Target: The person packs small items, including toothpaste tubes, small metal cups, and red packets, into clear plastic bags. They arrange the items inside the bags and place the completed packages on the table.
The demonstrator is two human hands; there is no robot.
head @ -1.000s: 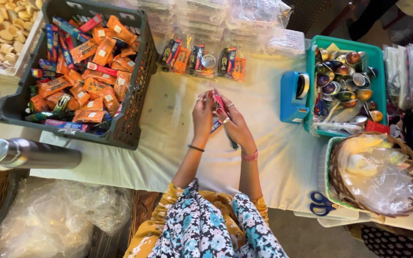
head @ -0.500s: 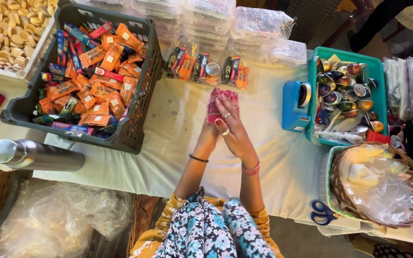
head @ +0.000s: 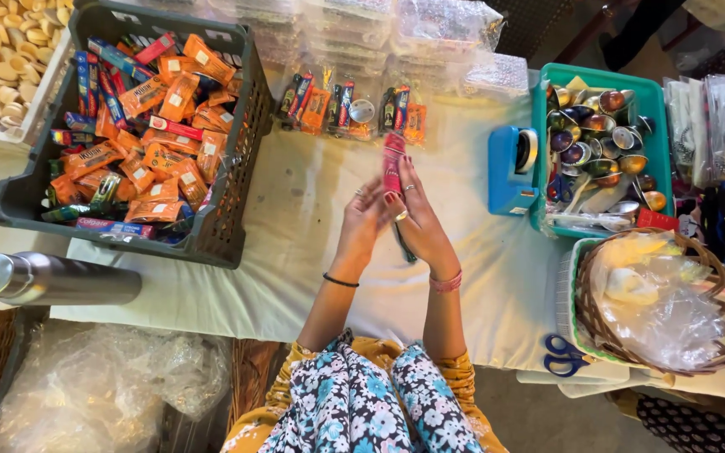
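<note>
The person's left hand (head: pixel 361 220) and right hand (head: pixel 417 220) are pressing together over the white-covered tabletop (head: pixel 295 210), both clamping a slim red packet (head: pixel 393 164) that is sticking up from between the fingertips. The packet is hovering just in front of a row of small filled bags (head: pixel 350 109). A dark crate (head: pixel 228 226) of orange wrappers is standing to the left, a blue tape dispenser (head: pixel 509 172) and a teal bin (head: pixel 648 96) of shiny cups to the right.
</note>
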